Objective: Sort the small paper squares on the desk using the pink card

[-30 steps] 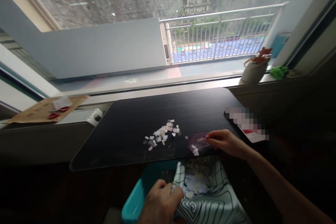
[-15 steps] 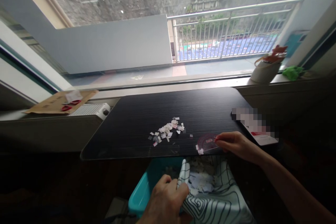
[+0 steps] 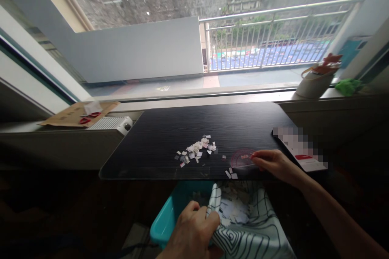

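My right hand (image 3: 269, 161) pinches the right end of a clear protractor (image 3: 241, 159) with pink markings, held at the dark tabletop near its front edge. Three paper scraps (image 3: 231, 174) lie just below the protractor, by the edge. To its left is a loose pile of small paper scraps (image 3: 196, 150), mostly white. Below the table, my left hand (image 3: 194, 226) is closed on the rim of a pale cloth bag (image 3: 252, 238) with dark line patterns. The bag's mouth is open, and many paper scraps (image 3: 235, 208) show inside.
The bag sits against a turquoise basin (image 3: 161, 224) under the front edge of the dark table (image 3: 164, 129). A pixelated flat item (image 3: 299, 149) lies at the table's right. On the sill are red-handled scissors (image 3: 86, 120) on brown paper and a white pot (image 3: 313, 84).
The protractor has shifted a little away from the front edge. Scraps that were against it now lie apart below it. My left hand keeps its hold on the bag's rim.
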A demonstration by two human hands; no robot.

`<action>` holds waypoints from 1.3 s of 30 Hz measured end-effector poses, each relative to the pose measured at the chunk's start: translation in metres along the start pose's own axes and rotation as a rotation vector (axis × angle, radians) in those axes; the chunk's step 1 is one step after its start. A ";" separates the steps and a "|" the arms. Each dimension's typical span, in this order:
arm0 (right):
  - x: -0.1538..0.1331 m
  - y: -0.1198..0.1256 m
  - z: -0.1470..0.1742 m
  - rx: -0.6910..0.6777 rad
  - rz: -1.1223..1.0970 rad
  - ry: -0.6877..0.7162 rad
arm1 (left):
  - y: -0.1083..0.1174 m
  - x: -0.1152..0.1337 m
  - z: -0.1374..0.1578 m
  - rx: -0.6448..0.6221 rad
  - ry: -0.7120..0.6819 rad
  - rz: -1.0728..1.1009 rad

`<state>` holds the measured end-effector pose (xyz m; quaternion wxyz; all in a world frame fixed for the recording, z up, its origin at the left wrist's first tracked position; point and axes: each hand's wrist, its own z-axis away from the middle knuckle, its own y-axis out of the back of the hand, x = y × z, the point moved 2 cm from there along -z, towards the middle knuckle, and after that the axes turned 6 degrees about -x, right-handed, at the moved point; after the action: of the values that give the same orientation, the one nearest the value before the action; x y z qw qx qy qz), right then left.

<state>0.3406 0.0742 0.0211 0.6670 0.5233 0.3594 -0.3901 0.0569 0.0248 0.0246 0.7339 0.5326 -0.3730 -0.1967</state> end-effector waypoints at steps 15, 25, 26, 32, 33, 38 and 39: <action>-0.002 -0.006 -0.002 -0.159 -0.003 0.004 | -0.001 -0.002 0.005 -0.042 0.036 0.025; 0.010 0.008 0.005 -0.094 0.031 -0.007 | 0.001 -0.005 0.007 -0.009 0.079 0.028; 0.010 0.007 0.005 -0.105 0.029 -0.003 | 0.001 -0.004 0.007 -0.002 0.083 0.025; 0.009 0.004 0.008 -0.138 0.011 0.003 | 0.002 -0.001 0.007 0.003 0.076 0.021; 0.008 0.003 0.009 -0.139 0.008 0.002 | 0.002 -0.001 0.007 0.002 0.078 0.020; -0.002 -0.001 0.013 -0.158 0.007 0.021 | 0.004 0.000 0.007 0.005 0.074 0.006; -0.004 -0.002 0.012 -0.140 0.005 0.030 | 0.005 0.000 0.007 0.005 0.072 0.000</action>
<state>0.3378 0.0630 0.0262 0.6977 0.4819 0.3943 -0.3544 0.0508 0.0221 0.0299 0.7455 0.5409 -0.3471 -0.1765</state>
